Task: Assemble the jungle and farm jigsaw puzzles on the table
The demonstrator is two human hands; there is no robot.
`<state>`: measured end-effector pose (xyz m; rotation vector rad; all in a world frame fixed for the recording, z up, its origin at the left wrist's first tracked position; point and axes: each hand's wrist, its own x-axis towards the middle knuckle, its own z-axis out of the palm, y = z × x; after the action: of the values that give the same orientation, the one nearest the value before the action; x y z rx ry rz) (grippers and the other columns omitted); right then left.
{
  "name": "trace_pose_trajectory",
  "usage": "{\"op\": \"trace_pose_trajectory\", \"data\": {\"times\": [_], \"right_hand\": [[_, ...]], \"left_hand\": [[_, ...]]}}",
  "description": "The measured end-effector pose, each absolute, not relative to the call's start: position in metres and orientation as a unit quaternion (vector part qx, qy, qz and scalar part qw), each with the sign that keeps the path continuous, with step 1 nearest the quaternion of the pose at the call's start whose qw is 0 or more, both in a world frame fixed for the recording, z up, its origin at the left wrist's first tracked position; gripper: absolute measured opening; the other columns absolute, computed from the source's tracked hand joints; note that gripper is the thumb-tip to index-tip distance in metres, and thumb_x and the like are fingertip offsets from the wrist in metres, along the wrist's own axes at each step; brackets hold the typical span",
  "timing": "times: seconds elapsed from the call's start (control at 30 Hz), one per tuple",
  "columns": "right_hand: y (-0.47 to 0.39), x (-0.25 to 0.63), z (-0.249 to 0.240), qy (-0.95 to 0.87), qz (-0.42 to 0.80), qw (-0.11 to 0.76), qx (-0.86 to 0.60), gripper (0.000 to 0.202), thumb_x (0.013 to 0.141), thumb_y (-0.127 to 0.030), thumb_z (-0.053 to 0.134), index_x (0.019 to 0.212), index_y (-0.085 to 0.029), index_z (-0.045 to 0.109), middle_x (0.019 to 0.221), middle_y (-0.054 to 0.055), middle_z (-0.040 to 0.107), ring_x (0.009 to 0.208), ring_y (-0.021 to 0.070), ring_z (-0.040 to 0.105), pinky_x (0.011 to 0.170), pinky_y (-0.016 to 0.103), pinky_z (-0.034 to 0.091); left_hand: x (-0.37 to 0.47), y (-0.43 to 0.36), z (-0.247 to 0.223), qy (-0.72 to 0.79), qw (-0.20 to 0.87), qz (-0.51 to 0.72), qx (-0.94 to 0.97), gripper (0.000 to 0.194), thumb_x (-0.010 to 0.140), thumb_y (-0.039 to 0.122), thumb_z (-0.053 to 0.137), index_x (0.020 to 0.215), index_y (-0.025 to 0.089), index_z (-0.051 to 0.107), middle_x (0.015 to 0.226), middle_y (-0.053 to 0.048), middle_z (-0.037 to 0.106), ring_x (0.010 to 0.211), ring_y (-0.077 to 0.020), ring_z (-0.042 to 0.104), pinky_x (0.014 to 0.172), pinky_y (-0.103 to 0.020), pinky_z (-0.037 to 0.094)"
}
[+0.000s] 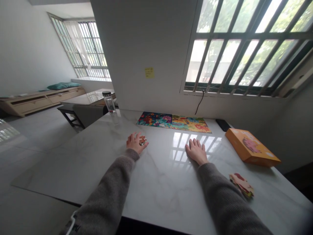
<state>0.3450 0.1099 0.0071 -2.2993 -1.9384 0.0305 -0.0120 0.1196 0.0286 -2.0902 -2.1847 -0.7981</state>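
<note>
Two risks: could skid pieces (142, 140) on glossy bench (161, 186) under curled left hand (135, 143), cannot tell if pinching; could knock near-right stack (242, 184) with sleeve (222, 192) behind flat, spread right hand (197, 152).

Multicoloured pieces (142, 140), grey-veined white table (161, 182), orange box (237, 143)

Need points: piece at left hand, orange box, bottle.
Piece (142, 140): head view, exposed middle of its patterned surface.
Orange box (251, 144): head view, printed top face.
Bottle (110, 103): head view, clear body below the dark lid.
</note>
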Motion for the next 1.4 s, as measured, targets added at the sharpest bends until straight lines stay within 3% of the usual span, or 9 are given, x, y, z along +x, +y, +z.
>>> {"op": "trace_pose_trajectory", "data": {"times": [0.23,0.53,0.63,0.73,0.8,0.9,1.03,1.17,1.4], "right_hand": [[0.112,0.348,0.003,-0.646,0.006,0.074,-0.760,0.062,0.101,-0.049,0.024,0.154,-0.018,0.033,0.164,0.011,0.027,0.152,0.0291,0.017,0.120,0.053,0.011],[0.099,0.343,0.008,-0.674,0.007,0.095,-0.733,0.053,0.100,-0.039,0.036,0.147,-0.017,0.044,0.159,0.016,0.035,0.149,0.0346,0.024,0.118,0.060,0.015],[0.087,0.326,0.011,-0.714,0.045,0.165,-0.678,0.049,0.098,-0.036,0.042,0.142,-0.017,0.050,0.149,0.017,0.049,0.142,0.0342,0.038,0.116,0.058,0.024],[0.071,0.297,0.016,-0.754,0.140,0.285,-0.576,0.047,0.098,-0.035,0.043,0.141,-0.017,0.048,0.127,0.015,0.064,0.122,0.0267,0.058,0.107,0.046,0.043],[0.059,0.276,0.019,-0.765,0.162,0.353,-0.514,0.046,0.097,-0.033,0.047,0.141,-0.020,0.045,0.129,0.014,0.062,0.120,0.0252,0.059,0.104,0.044,0.046],[0.045,0.253,0.023,-0.790,0.160,0.383,-0.451,0.049,0.091,-0.027,0.057,0.139,-0.023,0.045,0.134,0.013,0.056,0.124,0.0254,0.054,0.106,0.043,0.045],[0.041,0.250,0.023,-0.797,0.156,0.374,-0.448,0.029,0.087,-0.021,0.063,0.115,-0.023,0.055,0.113,0.008,0.062,0.107,0.0240,0.059,0.095,0.040,0.050],[0.043,0.255,0.022,-0.781,0.162,0.380,-0.468,0.015,0.088,-0.022,0.064,0.100,-0.023,0.055,0.101,0.004,0.062,0.095,0.0211,0.061,0.085,0.035,0.050],[0.037,0.256,0.025,-0.761,0.146,0.371,-0.511,0.013,0.091,-0.028,0.063,0.100,-0.024,0.055,0.102,0.004,0.058,0.090,0.0203,0.062,0.080,0.033,0.050]], "left_hand": [[-0.036,0.136,0.006,-0.638,-0.047,-0.237,-0.731,0.074,0.078,0.045,0.071,0.144,0.023,0.045,0.130,-0.009,0.060,0.120,-0.0285,0.053,0.107,-0.041,0.040],[-0.010,0.131,0.005,-0.496,-0.106,-0.265,-0.820,0.070,0.074,0.027,0.071,0.140,0.017,0.049,0.124,-0.011,0.064,0.111,-0.0290,0.056,0.104,-0.043,0.041],[0.012,0.120,0.006,-0.443,-0.140,-0.271,-0.843,0.069,0.076,0.028,0.071,0.141,0.018,0.048,0.125,-0.010,0.064,0.111,-0.0286,0.055,0.105,-0.044,0.040],[0.032,0.112,0.002,-0.401,-0.163,-0.281,-0.857,0.071,0.078,0.031,0.071,0.144,0.017,0.046,0.126,-0.011,0.063,0.111,-0.0286,0.054,0.105,-0.044,0.040],[0.042,0.109,-0.003,-0.389,-0.171,-0.288,-0.858,0.074,0.079,0.033,0.071,0.146,0.017,0.043,0.126,-0.011,0.062,0.110,-0.0290,0.053,0.104,-0.044,0.041],[0.051,0.107,-0.011,-0.369,-0.183,-0.296,-0.862,0.079,0.077,0.032,0.072,0.149,0.019,0.040,0.127,-0.011,0.061,0.110,-0.0296,0.052,0.105,-0.047,0.041],[0.055,0.104,-0.012,-0.328,-0.200,-0.316,-0.867,0.086,0.073,0.027,0.075,0.150,0.021,0.037,0.132,-0.011,0.057,0.115,-0.0294,0.051,0.107,-0.047,0.040],[0.054,0.099,-0.005,-0.334,-0.194,-0.348,-0.854,0.091,0.070,0.031,0.079,0.150,0.020,0.037,0.133,-0.013,0.052,0.118,-0.0306,0.050,0.107,-0.048,0.041],[0.053,0.096,0.004,-0.348,-0.217,-0.337,-0.848,0.063,0.079,0.042,0.075,0.134,0.017,0.056,0.119,-0.013,0.057,0.114,-0.0303,0.054,0.105,-0.048,0.045]]}}
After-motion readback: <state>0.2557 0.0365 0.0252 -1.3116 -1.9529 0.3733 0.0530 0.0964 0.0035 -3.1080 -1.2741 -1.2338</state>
